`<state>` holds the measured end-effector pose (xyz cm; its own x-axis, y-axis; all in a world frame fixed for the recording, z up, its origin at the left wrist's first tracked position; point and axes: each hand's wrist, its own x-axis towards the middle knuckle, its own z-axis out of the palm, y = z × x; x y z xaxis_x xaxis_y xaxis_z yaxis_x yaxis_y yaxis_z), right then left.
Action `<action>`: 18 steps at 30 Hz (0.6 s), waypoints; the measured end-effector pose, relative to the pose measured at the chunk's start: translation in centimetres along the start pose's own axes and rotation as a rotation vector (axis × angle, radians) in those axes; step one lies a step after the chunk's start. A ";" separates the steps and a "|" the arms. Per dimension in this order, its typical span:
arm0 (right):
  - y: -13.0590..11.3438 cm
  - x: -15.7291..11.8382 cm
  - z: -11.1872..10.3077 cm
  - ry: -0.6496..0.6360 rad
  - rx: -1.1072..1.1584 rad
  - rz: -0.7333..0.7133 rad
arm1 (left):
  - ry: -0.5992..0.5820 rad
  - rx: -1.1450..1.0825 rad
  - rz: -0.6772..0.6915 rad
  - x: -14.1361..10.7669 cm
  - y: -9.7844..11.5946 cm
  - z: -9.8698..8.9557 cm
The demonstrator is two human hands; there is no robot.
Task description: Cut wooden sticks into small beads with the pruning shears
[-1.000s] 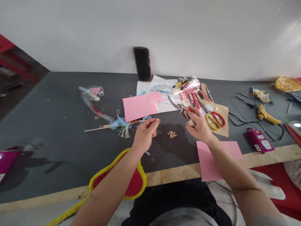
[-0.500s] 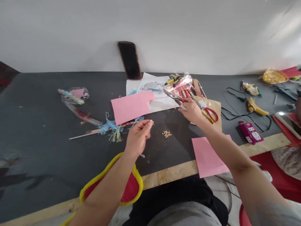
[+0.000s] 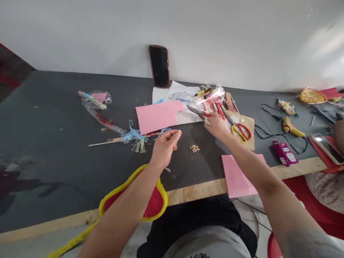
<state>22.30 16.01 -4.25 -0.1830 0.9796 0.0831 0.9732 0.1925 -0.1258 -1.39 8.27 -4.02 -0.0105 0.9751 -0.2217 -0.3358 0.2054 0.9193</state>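
My left hand (image 3: 164,147) is closed in a pinch above the table, with a small pale piece (image 3: 180,132) just showing at the fingertips. To its right lies a little heap of short tan pieces (image 3: 194,148) on the dark tabletop, with fine crumbs about it. My right hand (image 3: 215,125) is wrapped round red-handled pliers (image 3: 197,110), whose metal jaws point left over the white paper. The fingers hide most of the handles. Just right of that hand rest scissors (image 3: 241,132) with red and yellow handles. A pink card (image 3: 158,116) lies behind my left hand.
A phone (image 3: 159,66) leans against the wall. Blue tassels (image 3: 131,135) and sticks lie at left. On the right are a yellow glue gun (image 3: 292,126), a black cord and a purple box (image 3: 285,153). A second pink card (image 3: 238,177) overhangs the wooden front edge. Someone's hand (image 3: 339,132) shows far right.
The view has shifted a little, so most table items appear further right. Both hands keep their grips, and the pliers' jaws stay over the paper.
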 end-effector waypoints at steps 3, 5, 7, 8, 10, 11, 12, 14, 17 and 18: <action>0.0 -1.0 -0.2 0.002 0.010 -0.032 | -0.006 0.014 0.004 0.0 -0.1 -0.1; 0.4 -1.1 -0.3 0.011 0.010 -0.028 | -0.014 0.025 0.008 0.0 -0.2 -0.1; 1.1 -0.8 -0.3 0.029 0.005 -0.002 | -0.017 0.030 0.012 0.0 -0.3 -0.1; 1.4 -0.6 -0.2 0.038 0.002 0.011 | -0.017 0.032 0.013 0.0 -0.4 -0.1; 1.9 0.0 -0.2 0.049 0.000 0.028 | -0.014 0.032 0.014 0.1 -0.4 -0.1; 2.0 0.3 -0.1 0.051 0.000 0.034 | -0.014 0.031 0.014 0.1 -0.4 -0.1; 2.0 0.5 0.0 0.051 0.001 0.041 | -0.013 0.029 0.012 0.1 -0.4 -0.1; 1.8 0.8 0.2 0.046 0.002 0.054 | -0.014 0.024 0.007 0.1 -0.5 -0.1; 1.0 0.9 0.4 0.030 0.003 0.058 | -0.010 0.029 0.007 0.2 -0.5 -0.2; 0.8 0.9 0.5 0.026 0.003 0.056 | -0.009 0.031 0.008 0.2 -0.5 -0.2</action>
<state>22.83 17.04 -4.73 -0.1244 0.9871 0.1012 0.9815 0.1374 -0.1336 -1.40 8.33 -4.57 -0.0045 0.9774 -0.2113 -0.3065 0.1998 0.9307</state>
